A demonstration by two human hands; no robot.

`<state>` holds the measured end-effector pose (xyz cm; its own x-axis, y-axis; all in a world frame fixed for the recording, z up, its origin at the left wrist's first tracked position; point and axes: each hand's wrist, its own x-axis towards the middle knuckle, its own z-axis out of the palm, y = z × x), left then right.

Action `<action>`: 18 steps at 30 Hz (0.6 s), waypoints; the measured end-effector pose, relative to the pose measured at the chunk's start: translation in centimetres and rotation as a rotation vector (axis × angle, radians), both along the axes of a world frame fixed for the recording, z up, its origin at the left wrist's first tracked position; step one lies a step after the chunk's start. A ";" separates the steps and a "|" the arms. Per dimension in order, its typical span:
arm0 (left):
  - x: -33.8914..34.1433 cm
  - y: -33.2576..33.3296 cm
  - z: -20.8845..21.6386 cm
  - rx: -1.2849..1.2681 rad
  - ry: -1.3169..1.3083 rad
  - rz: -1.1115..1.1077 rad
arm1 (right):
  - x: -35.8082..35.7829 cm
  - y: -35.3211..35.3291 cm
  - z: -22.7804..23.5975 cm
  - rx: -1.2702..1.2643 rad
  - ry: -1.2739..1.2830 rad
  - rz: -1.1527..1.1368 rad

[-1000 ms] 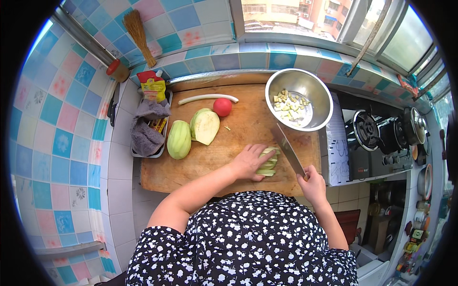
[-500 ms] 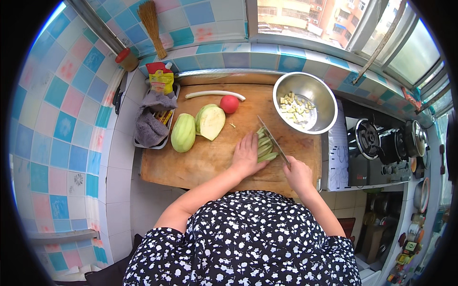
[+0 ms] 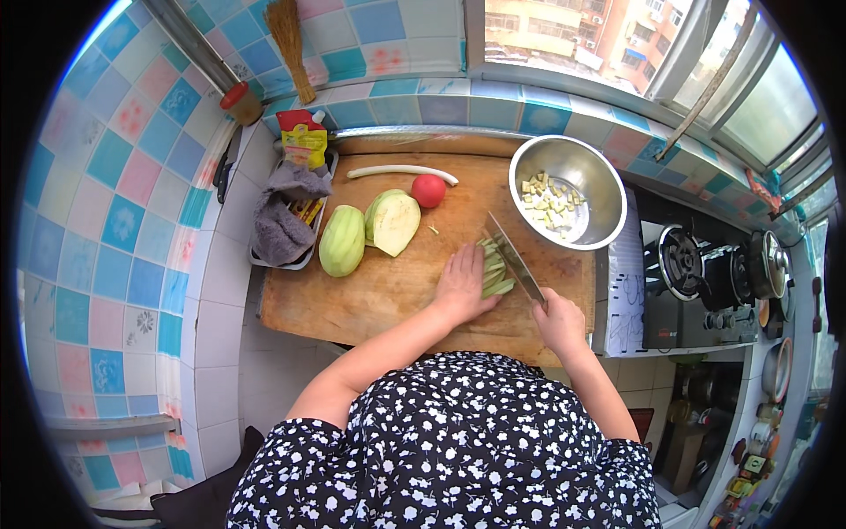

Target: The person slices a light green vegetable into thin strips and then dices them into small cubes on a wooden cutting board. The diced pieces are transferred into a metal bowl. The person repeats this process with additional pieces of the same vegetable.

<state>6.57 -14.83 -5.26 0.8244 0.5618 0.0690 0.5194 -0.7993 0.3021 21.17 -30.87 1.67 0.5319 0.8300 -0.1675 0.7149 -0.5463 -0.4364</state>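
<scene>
My left hand [image 3: 461, 280] presses down on a bundle of pale green eggplant strips [image 3: 496, 271] on the wooden cutting board [image 3: 379, 304]. Its fingers lie close together along the strips' left side. Wrapped round the handle of a kitchen knife [image 3: 517, 260], my right hand [image 3: 560, 322] holds the blade just right of the strips, tip pointing away from me. Farther left rest a whole-looking peeled eggplant piece [image 3: 342, 242] and a cut one [image 3: 393, 223] with its pale face showing. A red tomato [image 3: 428, 190] sits beside them, near a white scallion stalk [image 3: 401, 171].
At the board's back right stands a steel bowl [image 3: 614, 198] with eggplant cubes in it. A tray at the left holds a grey cloth [image 3: 284, 216] and a yellow-and-red pouch [image 3: 304, 145]. The gas stove [image 3: 680, 263] is to the right, below the window.
The knife has shifted slightly right, away from the strips, and more of its blade's flat side shows. My left hand still presses the strips. The whole view has shifted a little.
</scene>
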 end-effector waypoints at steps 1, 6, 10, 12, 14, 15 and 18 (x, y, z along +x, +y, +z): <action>-0.1 -0.2 -0.1 0.024 0.005 0.007 | 0.2 -0.1 0.3 -0.004 0.017 -0.024; -1.1 -0.8 1.3 0.039 0.120 0.021 | -1.2 -0.4 4.9 0.007 0.161 -0.079; -2.0 -0.6 0.2 0.100 0.103 0.019 | -2.6 -0.4 5.1 0.048 0.177 -0.054; -2.4 -0.5 -0.8 0.084 0.084 0.016 | -3.1 -0.2 4.2 0.045 0.160 -0.033; -2.2 -0.3 -0.5 0.029 0.079 0.008 | -3.3 0.2 3.3 0.015 0.124 -0.019; -2.2 -0.2 -0.5 0.031 0.082 0.002 | -3.4 0.4 2.8 -0.030 0.095 -0.019; -2.1 -0.1 -0.7 0.049 0.079 -0.012 | -3.9 1.0 2.3 -0.126 0.031 -0.007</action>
<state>4.44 -14.90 -5.92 0.8348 0.5496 0.0308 0.5307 -0.8184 0.2205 17.32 -29.87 3.94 0.5307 0.7976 -0.2866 0.6980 -0.6031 -0.3859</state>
